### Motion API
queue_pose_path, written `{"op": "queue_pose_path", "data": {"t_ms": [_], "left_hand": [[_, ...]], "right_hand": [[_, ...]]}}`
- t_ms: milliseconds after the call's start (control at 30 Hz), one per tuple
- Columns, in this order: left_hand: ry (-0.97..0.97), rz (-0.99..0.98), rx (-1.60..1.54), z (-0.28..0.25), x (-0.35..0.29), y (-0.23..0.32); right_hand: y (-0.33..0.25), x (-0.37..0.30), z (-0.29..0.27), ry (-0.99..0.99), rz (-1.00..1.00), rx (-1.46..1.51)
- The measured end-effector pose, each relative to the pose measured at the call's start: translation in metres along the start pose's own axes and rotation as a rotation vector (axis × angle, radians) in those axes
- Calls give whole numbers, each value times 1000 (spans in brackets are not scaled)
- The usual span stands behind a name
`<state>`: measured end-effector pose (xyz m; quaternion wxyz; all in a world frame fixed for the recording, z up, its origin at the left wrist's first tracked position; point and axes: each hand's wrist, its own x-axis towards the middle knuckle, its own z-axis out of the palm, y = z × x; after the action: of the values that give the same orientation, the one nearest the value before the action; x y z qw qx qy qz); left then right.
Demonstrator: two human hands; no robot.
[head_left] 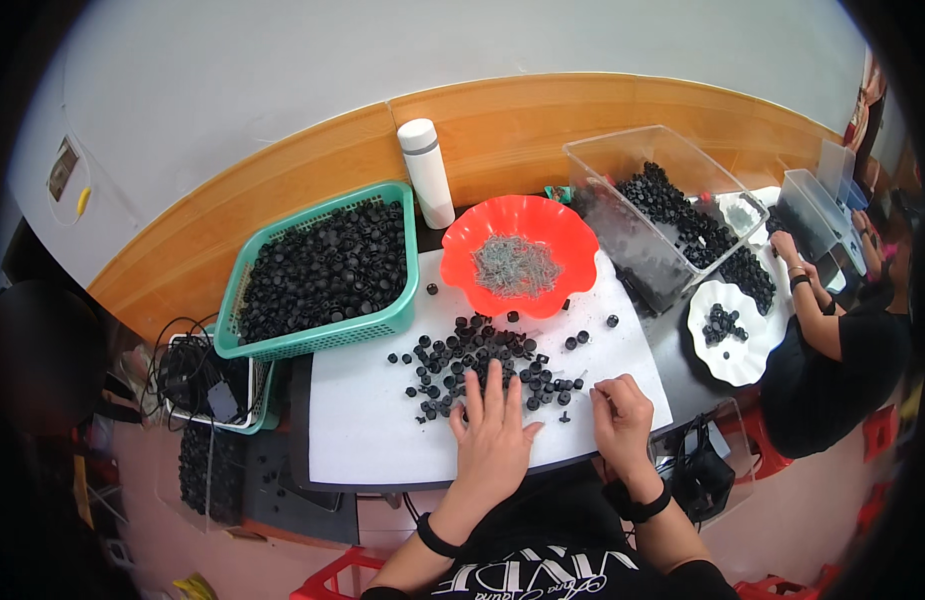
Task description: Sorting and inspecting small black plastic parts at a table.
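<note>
the loose heap of small black plastic caps [477, 362] lies on the white sheet [362, 420] covering the bench, directly ahead of the left hand [494, 430], whose spread, flat fingers touch its near edge. the right hand [622, 412] sits just right of the heap, fingers curled; i cannot tell what it pinches.

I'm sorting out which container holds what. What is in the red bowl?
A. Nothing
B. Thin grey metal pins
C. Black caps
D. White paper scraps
B: the red bowl holds a tangled heap of thin grey pins, while the black caps lie loose on the white sheet in front of it and fill the green basket beside it.
</note>
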<state>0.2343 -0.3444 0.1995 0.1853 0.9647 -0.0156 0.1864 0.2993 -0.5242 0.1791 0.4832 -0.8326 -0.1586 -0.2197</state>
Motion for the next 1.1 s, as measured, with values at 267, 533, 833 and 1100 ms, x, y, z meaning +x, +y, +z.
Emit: {"op": "queue_pose_path", "data": {"t_ms": [267,533,833,1100], "left_hand": [[-236,-120,154,-22,-10,-20],[-191,-278,157,-23,0,-48],[-238,-12,93,3,16,-16],[-233,14,147,-1,11,-22]], "right_hand": [[-1,1,0,5,-18,22],[2,0,1,-2,-19,24],[-2,0,-2,-9,-22,32],[-1,0,0,-3,-38,29]]}}
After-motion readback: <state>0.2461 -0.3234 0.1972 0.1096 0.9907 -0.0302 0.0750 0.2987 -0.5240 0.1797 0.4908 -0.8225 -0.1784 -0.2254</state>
